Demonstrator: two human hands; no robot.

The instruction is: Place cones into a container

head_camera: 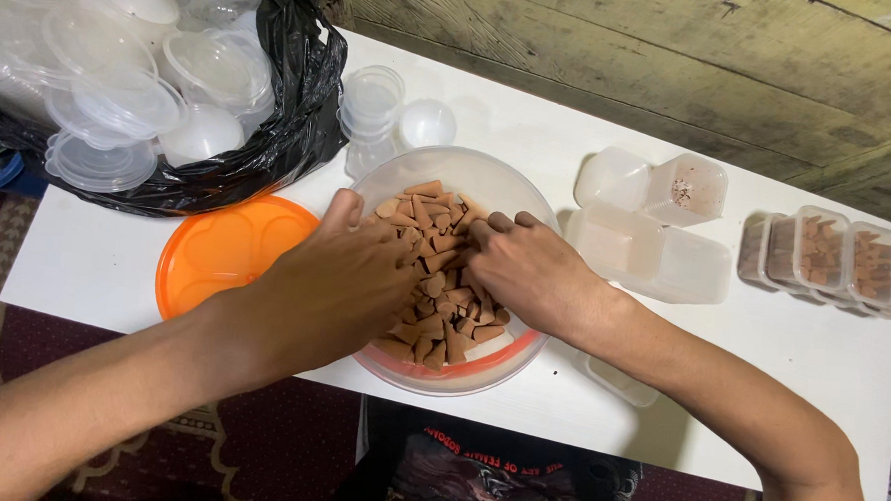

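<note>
A clear round tub (489,177) with an orange base stands on the white table (95,255), filled with several small brown cones (442,290). My left hand (324,290) reaches in from the left, fingers down among the cones. From the right, my right hand (535,269) lies over the cones with its fingers curled into the pile. Whether either hand grips cones is hidden by the fingers.
An orange lid (220,246) lies left of the tub. A black bag (270,143) of clear cups and lids sits at the back left. Stacked small cups (369,112) stand behind the tub. Empty clear boxes (656,245) and boxes filled with cones (836,253) line the right.
</note>
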